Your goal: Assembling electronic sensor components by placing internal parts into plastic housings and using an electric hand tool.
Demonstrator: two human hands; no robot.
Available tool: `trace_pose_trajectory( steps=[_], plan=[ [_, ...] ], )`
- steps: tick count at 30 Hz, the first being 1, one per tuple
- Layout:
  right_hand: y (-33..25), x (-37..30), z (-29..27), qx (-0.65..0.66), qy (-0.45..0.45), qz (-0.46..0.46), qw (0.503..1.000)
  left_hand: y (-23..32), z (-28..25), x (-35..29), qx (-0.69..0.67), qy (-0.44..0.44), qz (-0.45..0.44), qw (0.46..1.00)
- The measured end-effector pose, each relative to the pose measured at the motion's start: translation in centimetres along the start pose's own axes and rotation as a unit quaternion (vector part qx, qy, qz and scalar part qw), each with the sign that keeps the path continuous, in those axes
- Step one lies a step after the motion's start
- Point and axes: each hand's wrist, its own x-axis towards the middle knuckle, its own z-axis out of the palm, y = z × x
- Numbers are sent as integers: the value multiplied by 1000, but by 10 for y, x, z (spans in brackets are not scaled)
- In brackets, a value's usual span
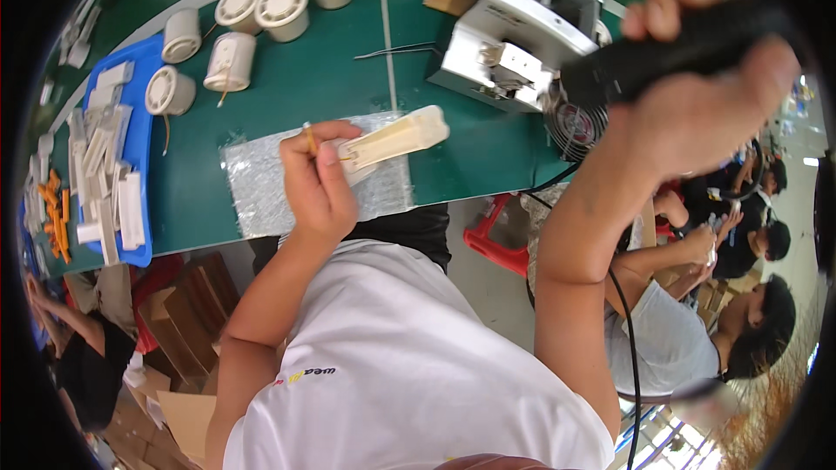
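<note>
My left hand [320,183] is closed on a cream-coloured long plastic piece [396,141], narrow at the fingers and wider at its far end. A thin yellowish wire shows at my fingers. Under this hand a sheet of clear bubble wrap [252,178] lies on the green table. My right hand [697,122], raised high at the right, is wrapped round a thick black handheld tool [644,61]. It is blurred, and its exact kind does not show. The tool is held well apart from the cream piece.
Several round white vented housings [281,10] stand at the back left, some with short wires. A blue tray [139,135] of white plastic parts and orange pieces [57,218] lie left. A grey metal machine [514,26] and small fan [576,126] stand right. Co-workers [670,339] sit at the right.
</note>
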Motion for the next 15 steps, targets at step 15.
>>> trace_pose_trajectory(
  steps=[15],
  plan=[
    [3, 8, 29, -125, 23, -27, 992, -2, -2, 2, -17, -4, 22, 1000]
  ],
)
